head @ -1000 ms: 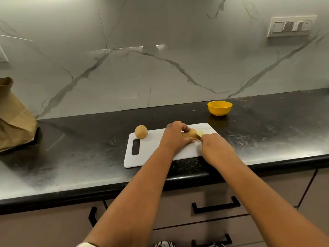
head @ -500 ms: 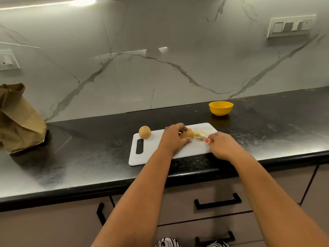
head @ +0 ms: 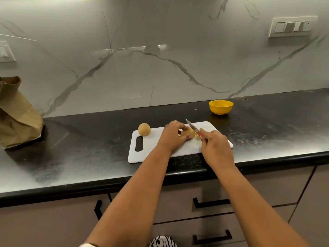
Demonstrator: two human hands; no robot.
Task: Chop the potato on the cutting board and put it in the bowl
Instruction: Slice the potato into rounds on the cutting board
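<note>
Two hands at work on a potato at the cutting board

Two potatoes sit on the white cutting board point(head: 156, 148), which lies on the black countertop point(head: 80, 148) near its front edge. One whole potato point(head: 144, 129) rests alone at the board's far left corner, just above the handle slot. The other, the cut potato point(head: 188, 133), lies near the board's middle, and the left hand point(head: 173, 135) curls its fingers round it from the left, pinning it down. The right hand point(head: 214, 145) grips the red handle of a knife point(head: 192, 127); its blade points up and away to the left, raised over the cut potato's right end. Pale yellow slices point(head: 197, 137) lie just beside that end, partly hidden by the right hand. The yellow bowl point(head: 221, 107) stands on the countertop beyond the board's right corner, apart from it. A brown paper bag point(head: 16, 114) leans at the far left against the marble wall
</note>
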